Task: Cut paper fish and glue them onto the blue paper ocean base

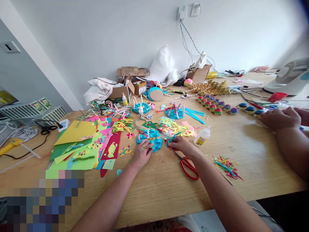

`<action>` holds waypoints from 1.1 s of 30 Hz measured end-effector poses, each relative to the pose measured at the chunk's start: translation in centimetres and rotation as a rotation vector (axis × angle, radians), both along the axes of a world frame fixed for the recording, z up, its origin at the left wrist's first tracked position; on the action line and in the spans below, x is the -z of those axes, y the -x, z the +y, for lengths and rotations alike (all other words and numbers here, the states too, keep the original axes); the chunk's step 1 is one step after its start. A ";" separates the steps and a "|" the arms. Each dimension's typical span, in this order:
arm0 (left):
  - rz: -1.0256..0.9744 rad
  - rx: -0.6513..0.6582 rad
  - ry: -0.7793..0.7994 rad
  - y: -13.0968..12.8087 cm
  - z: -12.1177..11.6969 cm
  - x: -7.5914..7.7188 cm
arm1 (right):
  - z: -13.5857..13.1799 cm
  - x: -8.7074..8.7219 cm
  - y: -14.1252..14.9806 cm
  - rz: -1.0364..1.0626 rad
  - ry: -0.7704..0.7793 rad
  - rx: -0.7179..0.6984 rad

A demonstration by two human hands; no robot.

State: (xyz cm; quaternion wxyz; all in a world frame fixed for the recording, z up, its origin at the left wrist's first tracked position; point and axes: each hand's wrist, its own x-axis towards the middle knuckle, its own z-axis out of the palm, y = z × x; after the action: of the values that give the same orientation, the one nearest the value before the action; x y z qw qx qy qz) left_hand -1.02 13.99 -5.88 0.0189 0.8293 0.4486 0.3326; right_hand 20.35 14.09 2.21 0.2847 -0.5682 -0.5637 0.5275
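Note:
My left hand (141,154) is closed at the near left edge of a round blue paper craft piece (156,145), its fingers on top. Pink twisted posts and a striped strip stand or lie on that piece. Just right of it, my right hand (182,146) pinches a short teal twisted strip (172,138) above the table. Red-handled scissors (189,169) lie under my right forearm. A clear glue bottle (202,137) stands beyond my right wrist.
Coloured paper sheets (74,141) and fish cut-outs are piled at left. Two more blue craft pieces, one a disc with posts (175,111), stand behind. Paper shreds (227,166) lie at right. Another person's hand (281,117) rests near painted egg-carton rows (217,104).

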 end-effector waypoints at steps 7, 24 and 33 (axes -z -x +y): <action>-0.004 0.001 0.009 0.0 0.0 -0.1 | 1.1 2.1 -0.5 -0.225 -0.167 -0.052; 0.017 -0.010 0.014 0.0 -0.2 -0.4 | 0.2 3.4 -0.1 -0.659 -0.333 -0.137; 0.022 0.003 -0.026 0.0 0.1 -0.2 | 0.2 3.9 0.3 -0.552 -0.363 -0.010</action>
State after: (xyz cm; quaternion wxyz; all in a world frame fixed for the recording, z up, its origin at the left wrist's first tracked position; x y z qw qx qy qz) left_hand -1.00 14.05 -5.71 0.0038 0.8338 0.4431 0.3293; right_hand 20.04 14.28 -1.69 0.2153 -0.6270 -0.7071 0.2458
